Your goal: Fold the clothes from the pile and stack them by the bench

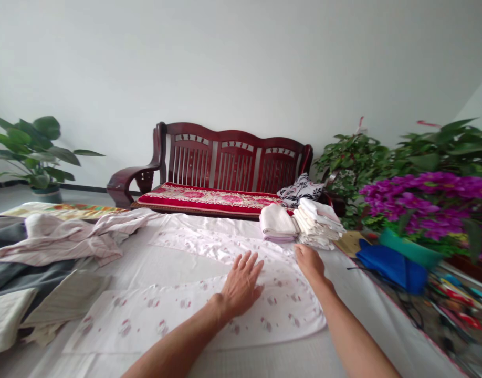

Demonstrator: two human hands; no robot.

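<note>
A pair of white printed trousers [146,315] lies spread on the white sheet, legs toward the left and waist end toward the right. My left hand [243,283] rests on the trousers with its fingers spread, palm down. At the far corner of the waist end, my right hand [310,262] is closed on the cloth; its fingertips are partly hidden. Just beyond that hand are a folded stack of cream cloths [279,220] and a taller pile of folded white clothes [317,223].
Crumpled striped clothing [67,239] and grey garments [24,278] lie at left. A wooden bench [233,163] with a red cushion stands behind. On the right are a blue bag [390,265], purple flowers [430,205] and scattered small items; a potted plant [40,152] stands far left.
</note>
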